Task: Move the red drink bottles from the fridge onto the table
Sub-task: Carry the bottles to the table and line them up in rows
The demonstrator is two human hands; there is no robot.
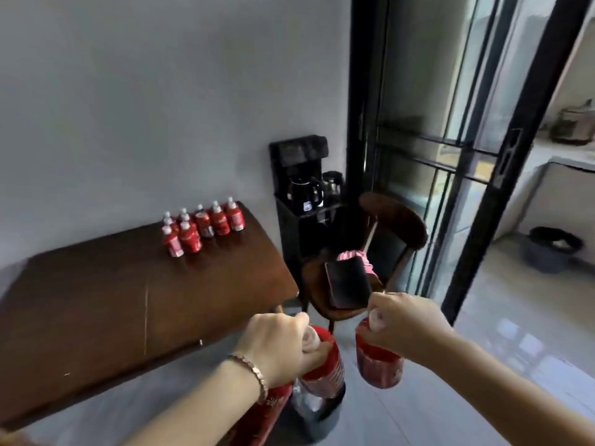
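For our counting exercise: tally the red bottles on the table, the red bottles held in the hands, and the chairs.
Table bottles: 9
Held bottles: 2
Chairs: 1
Total: 12

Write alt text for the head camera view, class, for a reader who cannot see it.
Two hands, left hand and right hand, each carry a red bottle by its top toward a brown table, where a cluster of red bottles stands near the wall. A wooden chair sits beyond.

Red bottle labels (206, 228) show white marks (blurred), perhaps lettering; nothing legible.
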